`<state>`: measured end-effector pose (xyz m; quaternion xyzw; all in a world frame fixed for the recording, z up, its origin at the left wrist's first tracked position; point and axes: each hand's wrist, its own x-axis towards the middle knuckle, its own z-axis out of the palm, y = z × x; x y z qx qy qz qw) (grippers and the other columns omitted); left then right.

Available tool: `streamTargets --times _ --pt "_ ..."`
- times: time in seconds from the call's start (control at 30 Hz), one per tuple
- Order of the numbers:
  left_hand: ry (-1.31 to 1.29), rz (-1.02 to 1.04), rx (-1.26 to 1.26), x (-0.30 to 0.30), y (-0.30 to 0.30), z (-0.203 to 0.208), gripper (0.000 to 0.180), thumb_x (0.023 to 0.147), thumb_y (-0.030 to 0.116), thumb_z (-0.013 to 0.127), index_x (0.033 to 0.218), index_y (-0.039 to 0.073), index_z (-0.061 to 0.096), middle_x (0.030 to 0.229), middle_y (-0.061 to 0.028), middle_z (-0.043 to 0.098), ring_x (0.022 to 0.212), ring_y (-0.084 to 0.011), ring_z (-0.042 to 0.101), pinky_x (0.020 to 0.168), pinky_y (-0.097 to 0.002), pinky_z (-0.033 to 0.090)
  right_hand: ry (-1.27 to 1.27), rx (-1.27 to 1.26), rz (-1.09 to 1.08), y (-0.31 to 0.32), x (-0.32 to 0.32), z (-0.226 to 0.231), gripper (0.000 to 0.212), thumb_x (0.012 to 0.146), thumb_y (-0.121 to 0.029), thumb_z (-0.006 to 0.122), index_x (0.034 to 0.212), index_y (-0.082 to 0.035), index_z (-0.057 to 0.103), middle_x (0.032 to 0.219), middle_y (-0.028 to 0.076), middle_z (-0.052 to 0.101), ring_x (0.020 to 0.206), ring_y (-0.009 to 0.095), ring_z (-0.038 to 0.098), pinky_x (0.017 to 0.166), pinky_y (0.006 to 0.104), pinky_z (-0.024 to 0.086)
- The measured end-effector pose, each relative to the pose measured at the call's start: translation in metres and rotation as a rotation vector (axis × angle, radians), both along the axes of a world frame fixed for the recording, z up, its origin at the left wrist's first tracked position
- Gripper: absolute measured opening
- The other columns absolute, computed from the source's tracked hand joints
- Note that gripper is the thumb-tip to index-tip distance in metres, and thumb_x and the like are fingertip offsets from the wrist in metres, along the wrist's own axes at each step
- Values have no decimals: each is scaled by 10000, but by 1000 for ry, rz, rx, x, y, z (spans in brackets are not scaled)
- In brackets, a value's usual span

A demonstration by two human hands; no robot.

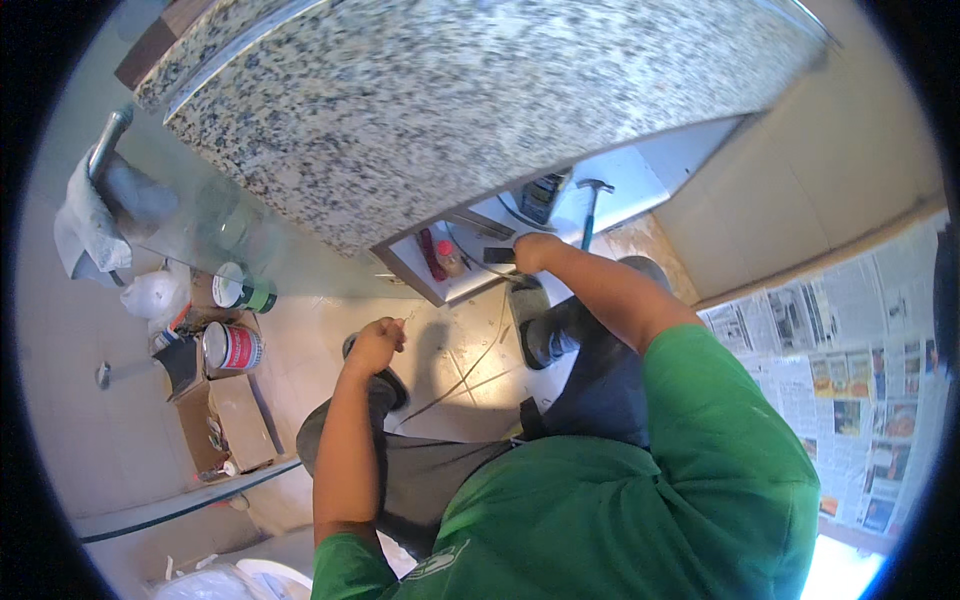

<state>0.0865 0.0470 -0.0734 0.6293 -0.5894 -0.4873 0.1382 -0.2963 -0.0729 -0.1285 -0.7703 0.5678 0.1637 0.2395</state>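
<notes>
My left hand (375,346) is out over the tiled floor, its fingers closed in a pinch. Something small and thin seems to stick out from the fingertips, too small to name. At the front edge of the open cabinet, my right hand (537,252) is closed on a short black bar-shaped object (499,256); its kind does not show. Just beyond this hand, a claw hammer (592,207) with a blue-green handle leans on the white cabinet floor. A bottle with a pink cap (448,257) and a dark red bottle (431,254) stand inside on the left.
A speckled granite countertop (450,110) overhangs the cabinet. A dark container (541,197) stands inside. On the left are a cardboard box (245,425), paint cans (236,347) and a cloth over a metal bar. A cable (455,385) crosses the floor; newspaper (850,385) lies on the right.
</notes>
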Motion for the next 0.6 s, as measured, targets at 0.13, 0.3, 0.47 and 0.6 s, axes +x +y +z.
streamTargets --times 0.13,0.3,0.47,0.6 --pt "-53 26 7 8 2 -22 405 1058 341 531 872 1 649 752 -113 693 653 -200 662 676 -364 527 -100 -48 -59 28 -20 44 399 894 -303 571 1094 -5 746 1140 228 723 1090 406 683 968 478 530" --pt "-218 -104 -37 9 25 -30 345 1036 284 542 858 9 651 729 -102 687 631 -205 652 637 -357 519 -314 -67 -88 84 -48 79 380 912 -262 521 1079 -7 749 1153 252 712 1079 407 687 957 485 534" --pt "-60 -88 -105 3 44 -31 105 955 118 657 907 28 683 760 -65 674 707 -173 645 642 -327 515 -455 -219 -192 102 -57 73 310 897 -260 593 1008 -4 729 1052 252 715 996 419 687 891 504 531" --pt "-108 -174 -106 13 53 -15 94 880 17 643 943 24 713 797 -73 681 798 -174 655 707 -328 526 -369 -91 -139 83 -57 54 261 802 -202 655 978 -19 718 1015 241 719 944 394 700 837 510 545"
